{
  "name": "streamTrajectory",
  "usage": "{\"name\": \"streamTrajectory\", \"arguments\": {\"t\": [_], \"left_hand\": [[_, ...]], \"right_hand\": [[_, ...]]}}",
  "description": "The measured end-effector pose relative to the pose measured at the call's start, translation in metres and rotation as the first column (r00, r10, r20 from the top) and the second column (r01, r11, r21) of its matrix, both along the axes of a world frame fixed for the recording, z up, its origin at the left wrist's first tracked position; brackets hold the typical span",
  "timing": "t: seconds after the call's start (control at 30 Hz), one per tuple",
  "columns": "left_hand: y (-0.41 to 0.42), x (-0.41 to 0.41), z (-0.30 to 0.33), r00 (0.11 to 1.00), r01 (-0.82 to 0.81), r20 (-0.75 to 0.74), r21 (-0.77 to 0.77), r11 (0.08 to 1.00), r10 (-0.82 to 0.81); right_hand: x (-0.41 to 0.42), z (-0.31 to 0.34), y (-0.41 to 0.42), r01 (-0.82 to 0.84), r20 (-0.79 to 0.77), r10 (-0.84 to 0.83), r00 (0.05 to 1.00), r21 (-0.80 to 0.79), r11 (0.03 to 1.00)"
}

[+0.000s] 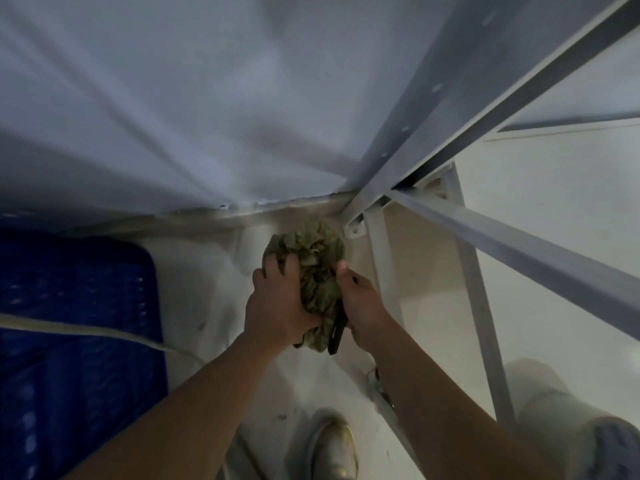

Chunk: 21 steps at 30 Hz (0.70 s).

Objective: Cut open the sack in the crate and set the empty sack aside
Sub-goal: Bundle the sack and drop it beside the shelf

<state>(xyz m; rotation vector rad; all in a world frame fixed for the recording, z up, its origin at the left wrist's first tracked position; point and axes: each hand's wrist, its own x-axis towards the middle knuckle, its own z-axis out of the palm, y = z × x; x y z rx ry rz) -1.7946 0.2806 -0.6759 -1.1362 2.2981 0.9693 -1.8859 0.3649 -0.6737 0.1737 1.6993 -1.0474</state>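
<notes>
- The crumpled green sack [311,268] is bunched into a rough ball and held up between both hands, above the pale floor [207,289], close to the foot of a white metal frame [388,271].
- The left hand [277,299] grips the sack's left side, fingers curled over the top of the bundle and sunk into its folds.
- The right hand [360,303] presses against the sack's right side with the thumb up on the cloth; it also holds a dark, slim tool [338,334] against the bundle, probably a knife or cutter, though the blur hides its shape.
- The tool's lower end sticks out below the sack, between the two wrists.
- A blue crate [76,323] stands at the left edge, well apart from the sack; what it holds cannot be made out.
- A pale cord or hose [86,330] runs across the crate's top and onto the floor.
- A white sheet [207,116] hangs behind the sack and fills the upper part of the view.
- One light shoe [334,448] shows at the bottom, below the forearms.
</notes>
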Motion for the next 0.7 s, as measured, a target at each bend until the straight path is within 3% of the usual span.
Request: {"name": "streamTrajectory", "arguments": {"t": [0.13,0.27,0.53,0.6,0.7], "left_hand": [[0.001,-0.013,-0.021,0.995,-0.085,-0.056,0.014,0.996,0.086],[0.002,-0.024,-0.043,0.997,-0.054,-0.063,-0.062,0.997,0.05],[-0.013,-0.044,-0.092,0.999,0.022,-0.031,-0.132,0.991,-0.026],[-0.015,-0.048,-0.101,0.999,0.023,-0.04,-0.134,0.991,-0.029],[-0.022,-0.059,-0.105,0.999,0.002,-0.036,-0.086,0.996,-0.005]], "right_hand": [[-0.006,-0.016,-0.004,-0.039,-0.157,0.053,0.986,0.089,0.995],[-0.018,-0.03,0.002,-0.05,-0.344,0.081,0.935,0.1,0.994],[-0.02,-0.05,0.007,-0.177,-0.452,0.21,0.867,0.114,0.978],[-0.014,-0.048,0.007,-0.203,-0.495,0.259,0.829,0.166,0.965],[-0.006,-0.039,0.005,-0.209,-0.574,0.398,0.715,0.369,0.906]]}}
